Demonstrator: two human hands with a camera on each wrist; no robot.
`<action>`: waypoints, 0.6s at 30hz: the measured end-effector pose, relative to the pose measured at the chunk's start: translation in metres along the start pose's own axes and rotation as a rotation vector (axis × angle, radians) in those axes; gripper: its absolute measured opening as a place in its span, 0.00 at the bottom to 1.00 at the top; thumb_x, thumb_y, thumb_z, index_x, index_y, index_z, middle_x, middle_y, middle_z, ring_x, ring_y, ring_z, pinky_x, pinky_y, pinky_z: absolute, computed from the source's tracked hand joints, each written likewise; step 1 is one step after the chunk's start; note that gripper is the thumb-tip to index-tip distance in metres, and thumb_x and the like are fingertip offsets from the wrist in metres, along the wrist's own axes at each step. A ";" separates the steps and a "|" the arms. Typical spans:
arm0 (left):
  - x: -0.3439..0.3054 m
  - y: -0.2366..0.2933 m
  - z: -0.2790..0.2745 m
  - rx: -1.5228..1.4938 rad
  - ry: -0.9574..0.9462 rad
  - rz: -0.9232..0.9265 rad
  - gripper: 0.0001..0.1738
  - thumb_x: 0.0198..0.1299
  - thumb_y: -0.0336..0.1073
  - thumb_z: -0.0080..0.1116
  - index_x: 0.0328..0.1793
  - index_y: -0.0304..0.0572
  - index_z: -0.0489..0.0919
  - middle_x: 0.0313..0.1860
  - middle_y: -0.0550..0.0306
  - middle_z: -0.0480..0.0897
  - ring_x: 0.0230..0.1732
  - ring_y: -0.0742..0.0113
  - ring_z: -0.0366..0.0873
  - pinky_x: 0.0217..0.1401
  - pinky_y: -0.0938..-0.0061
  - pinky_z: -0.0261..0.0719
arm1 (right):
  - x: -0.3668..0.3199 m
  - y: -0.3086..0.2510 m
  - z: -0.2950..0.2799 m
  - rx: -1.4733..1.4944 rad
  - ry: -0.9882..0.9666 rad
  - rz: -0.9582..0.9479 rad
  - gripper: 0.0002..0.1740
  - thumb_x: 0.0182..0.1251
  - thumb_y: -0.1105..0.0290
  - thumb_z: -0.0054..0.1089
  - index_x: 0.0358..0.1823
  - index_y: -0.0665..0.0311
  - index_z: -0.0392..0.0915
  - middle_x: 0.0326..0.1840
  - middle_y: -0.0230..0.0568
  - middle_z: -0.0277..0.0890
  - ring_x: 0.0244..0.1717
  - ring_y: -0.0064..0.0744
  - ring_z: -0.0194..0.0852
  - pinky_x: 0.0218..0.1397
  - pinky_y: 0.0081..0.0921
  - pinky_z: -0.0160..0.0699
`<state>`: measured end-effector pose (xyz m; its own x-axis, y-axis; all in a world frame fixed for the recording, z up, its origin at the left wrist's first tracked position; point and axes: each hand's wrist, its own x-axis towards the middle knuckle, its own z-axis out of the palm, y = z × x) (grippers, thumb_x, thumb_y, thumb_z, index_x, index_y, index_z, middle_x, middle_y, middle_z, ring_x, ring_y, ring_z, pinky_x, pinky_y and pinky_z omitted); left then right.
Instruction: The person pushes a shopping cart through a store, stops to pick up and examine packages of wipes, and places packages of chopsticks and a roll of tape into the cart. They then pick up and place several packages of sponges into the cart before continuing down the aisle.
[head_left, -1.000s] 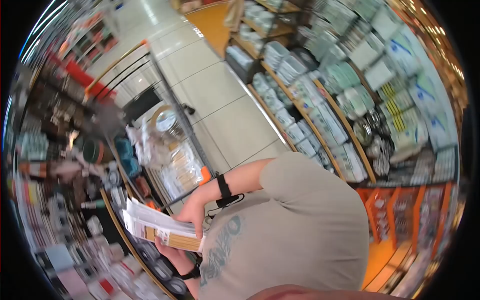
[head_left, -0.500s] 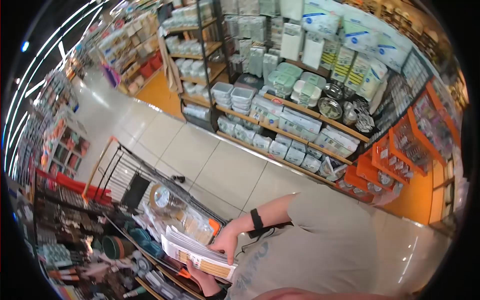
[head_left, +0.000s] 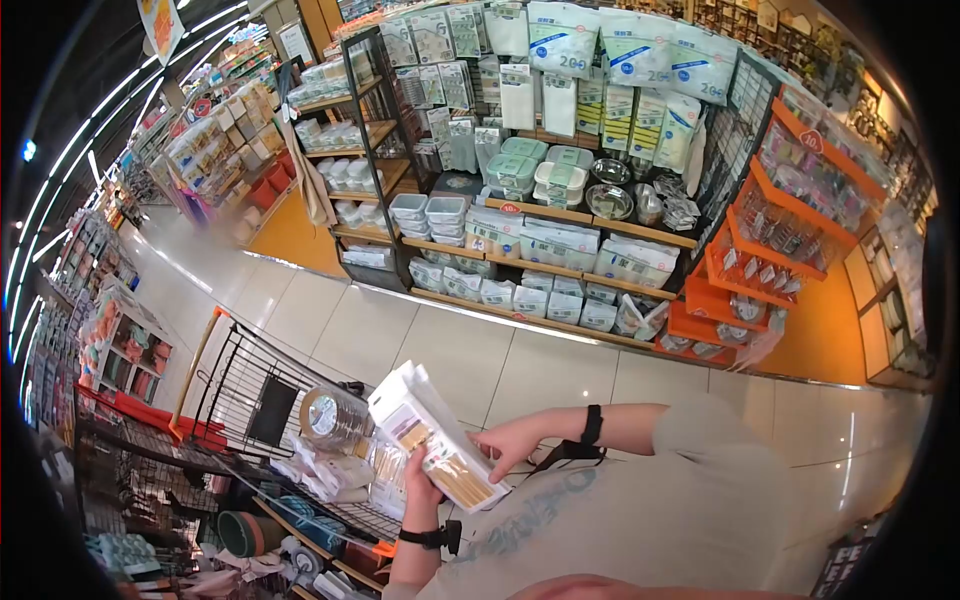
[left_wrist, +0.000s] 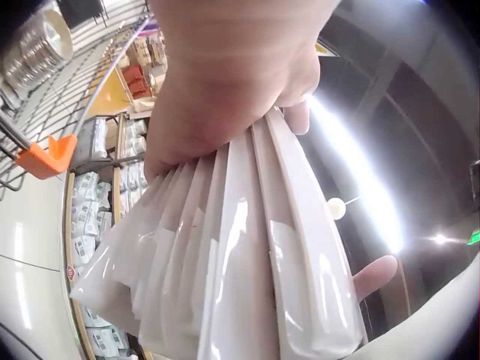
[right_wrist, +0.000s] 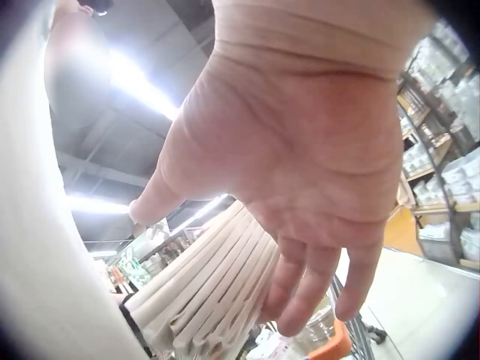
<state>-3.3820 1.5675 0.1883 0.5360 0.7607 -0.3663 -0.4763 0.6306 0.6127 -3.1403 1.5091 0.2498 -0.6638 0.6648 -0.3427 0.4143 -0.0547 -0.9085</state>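
A stack of flat white packs (head_left: 440,445), with light brown sticks showing through the front, stands tilted before the torso. My left hand (head_left: 422,487) grips its lower left side, thumb on the front face. In the left wrist view, the left hand (left_wrist: 225,82) holds the packs (left_wrist: 247,247) at one end, and their edges fan apart. My right hand (head_left: 512,440) is at the other side of the stack. The right wrist view shows the right hand (right_wrist: 300,165) with thumb spread and fingers slightly bent beside the pack edges (right_wrist: 217,277).
A wire cart (head_left: 270,400) on the left holds a round clear container (head_left: 330,415) and bagged goods. Shelves (head_left: 560,265) with boxes and packets run across the back. Orange racks (head_left: 745,270) stand at the right. Tiled floor (head_left: 430,350) lies between cart and shelves.
The view has swung so the shelves sit more level. Both hands have turned the packs from lying low and slanted to more upright, and the right hand has shifted to their side.
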 end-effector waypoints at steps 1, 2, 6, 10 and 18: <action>0.001 -0.003 -0.003 0.016 -0.006 0.004 0.32 0.66 0.42 0.56 0.73 0.35 0.65 0.62 0.44 0.78 0.61 0.50 0.79 0.65 0.54 0.78 | -0.004 -0.001 0.005 -0.003 0.031 0.018 0.64 0.58 0.48 0.74 0.81 0.63 0.34 0.57 0.54 0.78 0.53 0.48 0.81 0.56 0.37 0.80; 0.001 -0.006 -0.006 0.033 -0.012 0.003 0.32 0.66 0.40 0.57 0.73 0.35 0.65 0.62 0.44 0.78 0.61 0.50 0.79 0.64 0.55 0.79 | -0.008 -0.004 0.011 -0.002 0.064 0.039 0.63 0.59 0.47 0.73 0.81 0.63 0.35 0.57 0.55 0.79 0.53 0.49 0.81 0.56 0.37 0.80; -0.010 -0.014 0.000 0.077 -0.014 0.061 0.31 0.65 0.36 0.58 0.72 0.35 0.64 0.61 0.45 0.78 0.60 0.52 0.80 0.62 0.57 0.81 | 0.000 -0.012 0.028 -0.100 0.169 0.133 0.57 0.57 0.39 0.71 0.72 0.75 0.53 0.53 0.59 0.81 0.51 0.50 0.83 0.54 0.36 0.81; -0.027 -0.006 -0.008 0.010 0.057 0.013 0.27 0.68 0.39 0.55 0.70 0.35 0.67 0.60 0.46 0.79 0.60 0.53 0.80 0.62 0.58 0.80 | 0.015 -0.029 0.031 -0.181 0.156 0.194 0.51 0.53 0.36 0.71 0.59 0.78 0.67 0.49 0.61 0.82 0.50 0.52 0.83 0.52 0.37 0.81; -0.073 0.011 -0.004 -0.008 0.070 0.144 0.35 0.70 0.52 0.48 0.77 0.40 0.63 0.70 0.48 0.74 0.69 0.52 0.73 0.70 0.54 0.72 | 0.071 -0.018 0.035 -0.041 0.395 -0.063 0.58 0.47 0.35 0.75 0.60 0.83 0.63 0.49 0.63 0.80 0.49 0.51 0.83 0.48 0.35 0.82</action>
<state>-3.4290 1.5193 0.2193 0.4119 0.8519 -0.3235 -0.5504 0.5155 0.6568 -3.2167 1.5315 0.2338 -0.4012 0.9016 -0.1614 0.4102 0.0193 -0.9118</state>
